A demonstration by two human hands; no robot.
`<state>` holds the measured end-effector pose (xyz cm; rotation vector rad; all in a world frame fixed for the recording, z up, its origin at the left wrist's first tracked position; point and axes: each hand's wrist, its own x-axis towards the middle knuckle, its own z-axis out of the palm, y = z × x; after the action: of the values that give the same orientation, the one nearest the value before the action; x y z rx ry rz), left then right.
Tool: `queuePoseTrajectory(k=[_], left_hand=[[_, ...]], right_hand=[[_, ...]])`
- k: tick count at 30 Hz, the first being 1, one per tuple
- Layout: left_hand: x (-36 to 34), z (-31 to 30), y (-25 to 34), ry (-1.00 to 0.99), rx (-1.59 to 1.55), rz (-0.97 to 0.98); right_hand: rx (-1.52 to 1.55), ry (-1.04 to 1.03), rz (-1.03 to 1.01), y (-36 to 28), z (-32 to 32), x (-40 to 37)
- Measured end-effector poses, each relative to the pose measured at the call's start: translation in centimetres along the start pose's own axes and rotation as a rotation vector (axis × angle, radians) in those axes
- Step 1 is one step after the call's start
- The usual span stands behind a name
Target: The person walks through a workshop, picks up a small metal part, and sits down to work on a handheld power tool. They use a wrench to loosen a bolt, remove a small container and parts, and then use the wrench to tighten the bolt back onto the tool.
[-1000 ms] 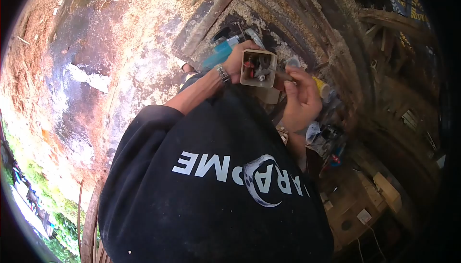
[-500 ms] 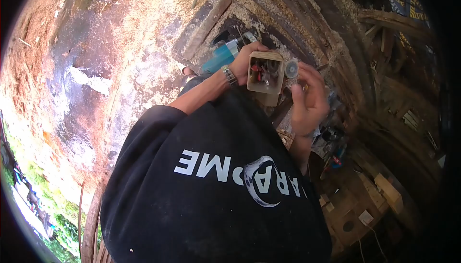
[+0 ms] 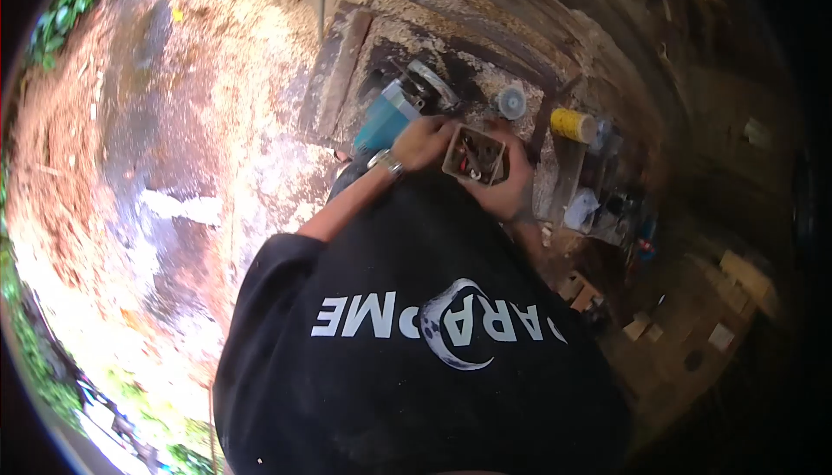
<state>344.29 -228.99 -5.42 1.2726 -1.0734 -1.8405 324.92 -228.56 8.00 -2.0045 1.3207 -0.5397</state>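
A small open box [image 3: 474, 155] with red and metal pieces inside is between my two hands. My right hand [image 3: 511, 182] is wrapped round its right side and lower edge. The closed fingers of my left hand [image 3: 420, 143], which has a watch at the wrist, are at the box's upper left edge; blur hides the fingertips. A round clear disc-shaped item [image 3: 512, 102] lies above the box, touched by neither hand. Left of the box, a teal power tool [image 3: 387, 118] with a metal part rests beside my left hand.
A yellow cylindrical container [image 3: 570, 125] stands to the right, with a crumpled clear plastic item [image 3: 581, 209] below it. Dusty wooden boards [image 3: 347, 72] border the work spot. Further down right is a wooden surface [image 3: 667, 362] with small blocks.
My right hand has put down the round clear item and moved left onto the box. The box sits slightly lower and is tilted differently. The view has shifted, showing the yellow container.
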Motion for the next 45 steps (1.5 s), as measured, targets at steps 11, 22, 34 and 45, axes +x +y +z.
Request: queuePoseTrajectory(k=[11, 22, 34, 45], left_hand=[[-3.3, 2.8, -2.3, -0.2, 0.514, 0.082], [8.4, 18.5, -8.9, -0.094, 1.017, 0.143], [12.4, 13.4, -9.0, 0.353, 1.116, 0.275], [9.2, 12.5, -9.1, 0.475, 0.981, 0.355]], right_hand=[[0.292, 0.537, 0.606, 9.6, 2.3, -15.9], [0.314, 0.518, 0.823, 19.6, 4.2, -21.2], [-0.066, 0.25, 0.428, 26.7, 7.5, -11.7], [-0.242, 0.117, 0.427, 26.1, 9.8, -11.5]])
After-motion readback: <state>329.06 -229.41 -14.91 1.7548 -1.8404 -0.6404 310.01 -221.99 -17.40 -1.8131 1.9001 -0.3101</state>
